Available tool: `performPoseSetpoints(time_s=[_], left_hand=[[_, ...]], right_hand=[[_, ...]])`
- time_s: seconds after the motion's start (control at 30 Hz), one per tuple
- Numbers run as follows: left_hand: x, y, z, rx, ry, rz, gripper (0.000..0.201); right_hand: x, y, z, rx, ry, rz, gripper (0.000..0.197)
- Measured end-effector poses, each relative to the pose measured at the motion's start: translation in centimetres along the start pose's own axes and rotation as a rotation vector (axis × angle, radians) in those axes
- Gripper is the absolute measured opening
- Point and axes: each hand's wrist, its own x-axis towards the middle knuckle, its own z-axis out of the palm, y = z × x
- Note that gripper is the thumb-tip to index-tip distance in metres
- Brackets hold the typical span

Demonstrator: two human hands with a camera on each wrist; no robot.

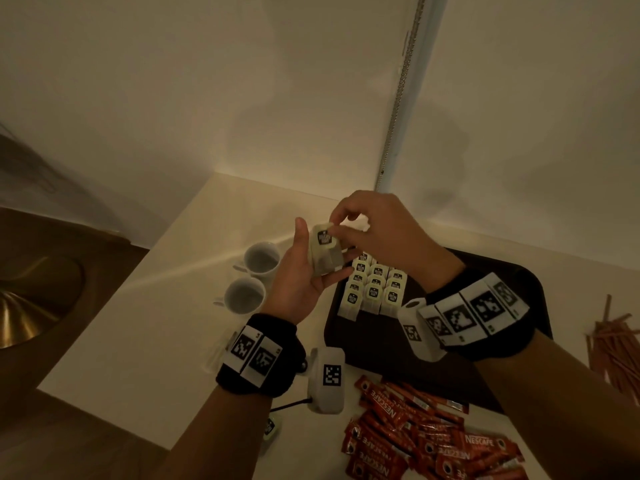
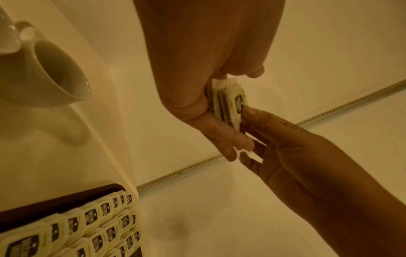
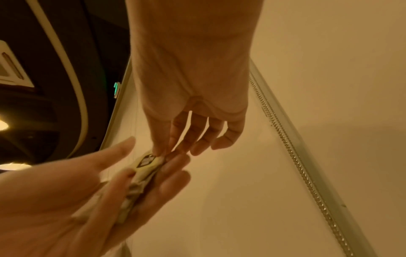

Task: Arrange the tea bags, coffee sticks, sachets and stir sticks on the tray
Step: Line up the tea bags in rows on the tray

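My left hand (image 1: pixel 320 252) holds a small stack of pale tea bags (image 1: pixel 327 263) upright above the counter, left of the dark tray (image 1: pixel 377 341). My right hand (image 1: pixel 334 227) pinches the top edge of the front tea bag in that stack. In the left wrist view the stack (image 2: pixel 234 102) sits between my left hand (image 2: pixel 217 111) and the right fingertips (image 2: pixel 249 111). In the right wrist view my right hand (image 3: pixel 165 153) pinches the labelled bag (image 3: pixel 146 163), which lies in my left hand (image 3: pixel 105 187). Several tea bags (image 1: pixel 375 289) lie in rows on the tray's far left part.
Two white cups (image 1: pixel 261 259) (image 1: pixel 244 296) stand left of the tray. Red coffee sticks (image 1: pixel 415 441) are piled on the counter in front of the tray. Brown stir sticks (image 1: pixel 613 348) lie to its right. One loose tea bag (image 1: pixel 270 427) lies near the counter's front edge. Walls close behind.
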Motion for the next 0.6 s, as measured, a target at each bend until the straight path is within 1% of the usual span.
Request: performPoseSetpoints(time_s=[0.1, 0.17, 0.27, 0.37, 0.47, 0.6], left_hand=[[0.0, -0.1, -0.2, -0.043, -0.002, 0.041, 0.064], [0.0, -0.3, -0.1, -0.121, 0.023, 0.090, 0.052], [-0.1, -0.3, 0.4, -0.267, 0.070, 0.115, 0.032], [-0.2, -0.4, 0.8, -0.366, 0.089, 0.089, 0.018], [-0.2, -0.5, 1.3, -0.413, 0.078, 0.054, 0.021], [-0.2, -0.6, 1.8, -0.474, 0.061, 0.002, 0.030]], right_hand=[[0.3, -0.4, -1.0, 0.063, 0.071, 0.042, 0.006], [0.5, -1.2, -1.7, 0.132, 0.099, 0.034, 0.005], [0.8, -2.9, -2.8, 0.170, 0.091, 0.019, 0.006], [1.2, -4.2, -3.3, 0.082, 0.043, -0.017, 0.019], [1.6, -4.8, -3.3, -0.024, -0.017, -0.028, 0.026], [1.8, -4.9, -3.4, -0.096, -0.068, -0.025, 0.028]])
